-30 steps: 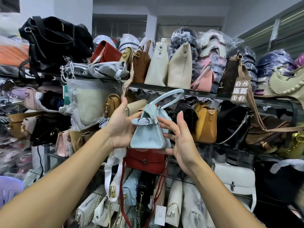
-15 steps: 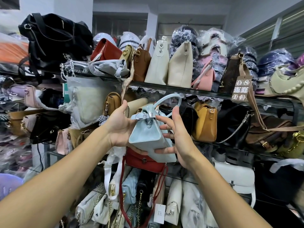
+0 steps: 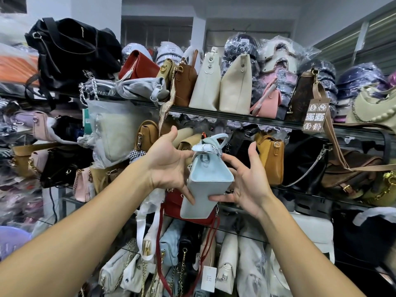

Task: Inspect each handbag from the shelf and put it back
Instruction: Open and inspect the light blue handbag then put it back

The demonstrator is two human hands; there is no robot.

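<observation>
A small light-blue handbag [image 3: 206, 179] with a looped top handle and a silver buckle is held in front of the middle shelf [image 3: 310, 196]. It is tipped so that its flat bottom faces me. My left hand [image 3: 169, 163] cups its left side, thumb on the top flap. My right hand [image 3: 246, 183] holds its right side and lower edge, fingers spread. Both hands grip it in the air, just in front of the bags on the shelf.
Glass shelves packed with handbags fill the view: cream totes [image 3: 222, 82] and a brown bag [image 3: 185, 82] above, a mustard bag [image 3: 271, 159] and a black bag [image 3: 304, 161] right of my hands, a red bag [image 3: 175, 202] under them. White bags hang below.
The blue handbag has been tilted back and turned, so its bottom now faces me instead of its side. Both hands shifted slightly down and right with it.
</observation>
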